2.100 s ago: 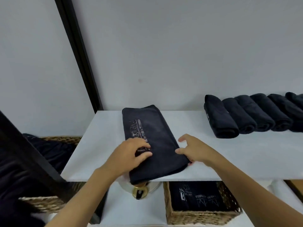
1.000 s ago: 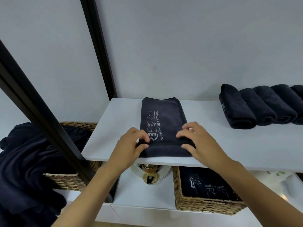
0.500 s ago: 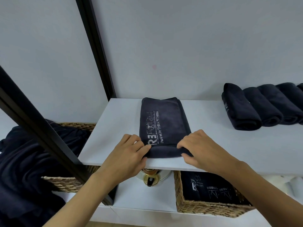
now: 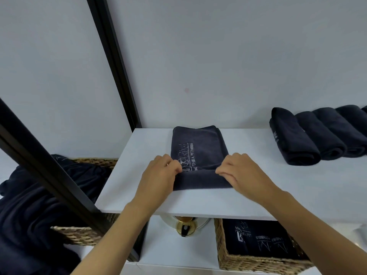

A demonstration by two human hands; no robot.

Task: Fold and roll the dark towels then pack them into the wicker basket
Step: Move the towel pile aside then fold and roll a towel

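A dark folded towel [image 4: 200,147] with pale lettering lies lengthwise on the white shelf [image 4: 297,187]. Its near end is turned over into a thick roll [image 4: 200,180]. My left hand [image 4: 158,177] grips the roll's left end with curled fingers. My right hand [image 4: 242,175] grips its right end the same way. Several rolled dark towels [image 4: 317,135] lie side by side at the shelf's back right. Below the shelf at the right stands a wicker basket [image 4: 224,253] with folded dark towels [image 4: 260,239] inside.
A second wicker basket [image 4: 79,235] at the lower left holds a heap of loose dark towels [image 4: 29,211]. A black frame bar [image 4: 49,175] slants across the left. A gold and silver round object [image 4: 184,227] sits under the shelf. A pale wall stands close behind.
Both hands have rolled the towel's near end farther away from me, so the roll is thicker and covers more of the lettering. The roll now sits back from the shelf's front edge.
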